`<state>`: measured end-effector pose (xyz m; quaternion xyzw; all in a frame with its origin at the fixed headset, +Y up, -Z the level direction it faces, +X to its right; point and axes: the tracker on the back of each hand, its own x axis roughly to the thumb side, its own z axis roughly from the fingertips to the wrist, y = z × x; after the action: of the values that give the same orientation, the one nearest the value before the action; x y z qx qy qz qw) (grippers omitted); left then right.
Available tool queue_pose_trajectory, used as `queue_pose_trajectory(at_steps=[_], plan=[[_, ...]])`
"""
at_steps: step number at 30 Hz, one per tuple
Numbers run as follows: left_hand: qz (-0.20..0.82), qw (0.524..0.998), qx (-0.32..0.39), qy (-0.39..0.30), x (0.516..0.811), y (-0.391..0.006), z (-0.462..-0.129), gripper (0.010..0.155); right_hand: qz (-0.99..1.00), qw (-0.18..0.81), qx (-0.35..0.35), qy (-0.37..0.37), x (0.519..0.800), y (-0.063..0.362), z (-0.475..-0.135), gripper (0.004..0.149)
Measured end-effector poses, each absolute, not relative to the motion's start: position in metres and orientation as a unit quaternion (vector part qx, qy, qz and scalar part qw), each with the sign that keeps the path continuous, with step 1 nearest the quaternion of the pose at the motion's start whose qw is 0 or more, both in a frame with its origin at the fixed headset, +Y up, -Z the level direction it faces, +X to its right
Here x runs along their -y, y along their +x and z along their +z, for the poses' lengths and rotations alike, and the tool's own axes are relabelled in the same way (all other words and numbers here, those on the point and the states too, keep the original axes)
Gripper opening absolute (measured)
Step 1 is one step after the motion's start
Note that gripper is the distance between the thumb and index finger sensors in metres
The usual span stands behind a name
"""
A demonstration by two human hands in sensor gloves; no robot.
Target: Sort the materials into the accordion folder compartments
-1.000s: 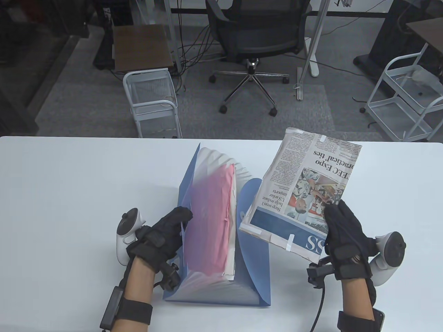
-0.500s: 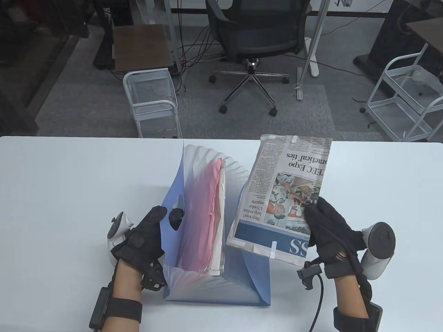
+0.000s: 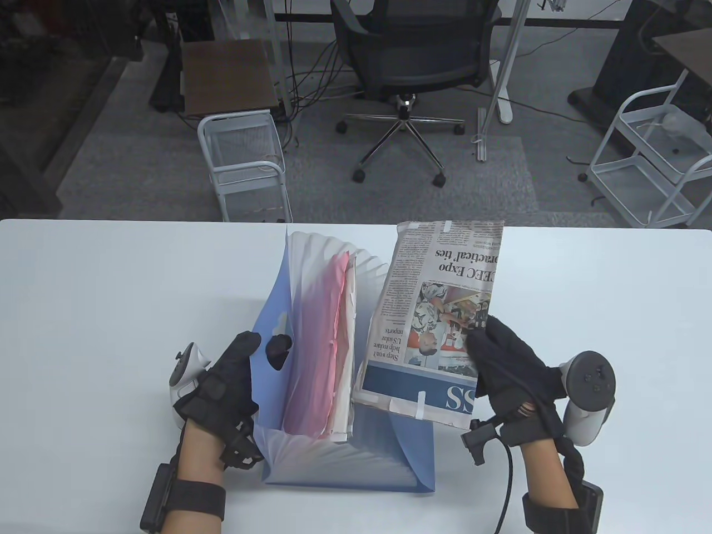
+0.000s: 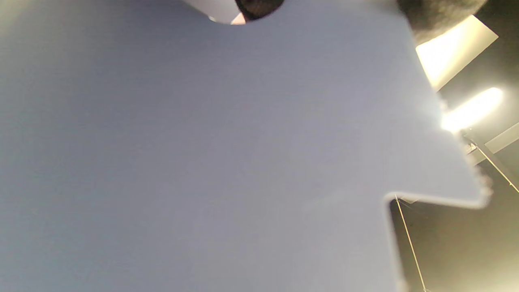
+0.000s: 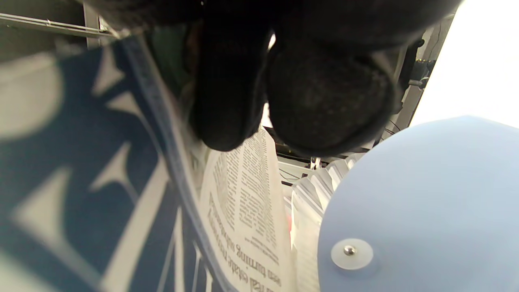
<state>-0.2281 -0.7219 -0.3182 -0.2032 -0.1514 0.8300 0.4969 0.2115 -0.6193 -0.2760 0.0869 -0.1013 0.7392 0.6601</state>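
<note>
A blue accordion folder (image 3: 278, 322) stands open on the white table (image 3: 100, 311), its pleated pockets fanned out, with pink and white papers (image 3: 320, 345) in a middle pocket. My left hand (image 3: 233, 367) grips the folder's left blue cover, a fingertip showing through its cut-out; that cover (image 4: 202, 162) fills the left wrist view. My right hand (image 3: 500, 367) holds a folded, taped newspaper (image 3: 439, 311) by its near right corner, above the folder's right side. The right wrist view shows my fingers (image 5: 227, 101) on the newspaper (image 5: 243, 211) beside the folder's round flap (image 5: 425, 194).
The folder's blue flap (image 3: 411, 450) lies on the table under the newspaper. Beyond the table's far edge are an office chair (image 3: 411, 61), a white wire cart (image 3: 245, 161) and another cart (image 3: 651, 156) at right.
My right hand has carried the newspaper leftward, over the folder's right side. My left hand has pulled the left cover further left, opening the pockets wider.
</note>
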Motion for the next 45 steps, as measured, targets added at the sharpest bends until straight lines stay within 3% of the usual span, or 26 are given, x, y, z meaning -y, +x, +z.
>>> queue_pose_trajectory(at_steps=[21, 31, 37, 43, 45], plan=[[0.831, 0.496, 0.152, -0.201, 0.723, -0.228, -0.318, 0.077, 0.786, 0.607, 0.039, 0.111, 0.621, 0.185, -0.281, 0.045], [0.830, 0.497, 0.153, -0.202, 0.723, -0.227, -0.319, 0.077, 0.808, 0.577, -0.026, 0.114, 0.619, 0.165, -0.291, 0.046], [0.828, 0.499, 0.153, -0.203, 0.724, -0.226, -0.319, 0.077, 0.846, 0.522, -0.083, 0.067, 0.614, 0.145, -0.301, 0.048], [0.826, 0.502, 0.154, -0.206, 0.724, -0.224, -0.320, 0.077, 0.922, 0.380, -0.064, 0.040, 0.597, 0.119, -0.306, 0.036], [0.825, 0.503, 0.153, -0.204, 0.724, -0.224, -0.320, 0.077, 0.927, 0.363, -0.090, 0.035, 0.590, 0.111, -0.308, 0.035]])
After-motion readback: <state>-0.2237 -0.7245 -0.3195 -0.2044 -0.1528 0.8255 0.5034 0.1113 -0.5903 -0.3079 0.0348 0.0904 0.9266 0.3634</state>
